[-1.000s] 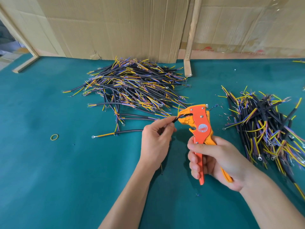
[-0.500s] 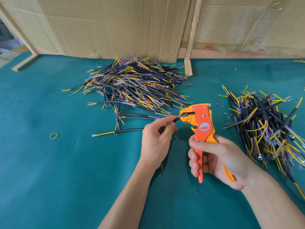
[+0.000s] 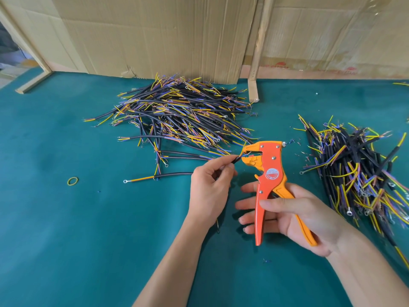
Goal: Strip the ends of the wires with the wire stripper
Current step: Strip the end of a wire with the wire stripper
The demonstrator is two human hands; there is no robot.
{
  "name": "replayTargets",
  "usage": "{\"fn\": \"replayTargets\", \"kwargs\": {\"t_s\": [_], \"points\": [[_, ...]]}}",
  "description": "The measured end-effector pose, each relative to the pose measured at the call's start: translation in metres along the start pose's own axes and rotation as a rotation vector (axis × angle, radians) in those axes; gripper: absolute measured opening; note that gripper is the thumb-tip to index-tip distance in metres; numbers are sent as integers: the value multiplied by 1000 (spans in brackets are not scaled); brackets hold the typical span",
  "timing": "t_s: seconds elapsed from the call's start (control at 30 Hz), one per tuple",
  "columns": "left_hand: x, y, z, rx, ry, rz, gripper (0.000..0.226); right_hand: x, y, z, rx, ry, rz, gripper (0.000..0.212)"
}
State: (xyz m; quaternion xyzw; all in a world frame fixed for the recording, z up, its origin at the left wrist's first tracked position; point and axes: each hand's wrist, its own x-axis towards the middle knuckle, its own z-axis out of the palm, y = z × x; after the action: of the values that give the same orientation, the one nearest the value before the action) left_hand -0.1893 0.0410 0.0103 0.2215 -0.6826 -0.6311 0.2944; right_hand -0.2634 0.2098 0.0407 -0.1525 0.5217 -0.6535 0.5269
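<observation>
Surface: green-covered bench, cardboard sheets standing along its far edge.
Right hand: nearest the camera, palm up, fingers relaxed and nearly straight, thumb laid across the handles of the wire stripper.
Wire stripper: orange, handles spread apart in the palm, head pointing up and left, jaws parted.
Left hand: just left of the tool, thumb and fingertips pinching a black wire.
Wire: its coloured ends reach into the stripper's jaws.
Rubber band: yellow, lying alone well to the left.
Single wire: flat on the bench left of the left hand, ring terminal on its end.
Right pile: heaped wires beside the right hand.
Far pile: larger heap of wires beyond both hands, near the cardboard.
</observation>
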Motion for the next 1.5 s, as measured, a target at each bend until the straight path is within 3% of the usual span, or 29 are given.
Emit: {"fn": "replayTargets", "kwargs": {"t_s": [0.1,0.47,0.77,1.5], "points": [[1,-1,0,-11,1,0,31,0,1,-2,16,-19,-1,64],[0,-3,1,-29,-6,-2,26,-1,-2,-3,61,-28,29,60],[-1,1,0,-10,-10,-3,34,-1,-2,0,22,34,-2,36],[-1,5,1,28,-14,-8,37,0,0,4,4,89,-27,23]]}}
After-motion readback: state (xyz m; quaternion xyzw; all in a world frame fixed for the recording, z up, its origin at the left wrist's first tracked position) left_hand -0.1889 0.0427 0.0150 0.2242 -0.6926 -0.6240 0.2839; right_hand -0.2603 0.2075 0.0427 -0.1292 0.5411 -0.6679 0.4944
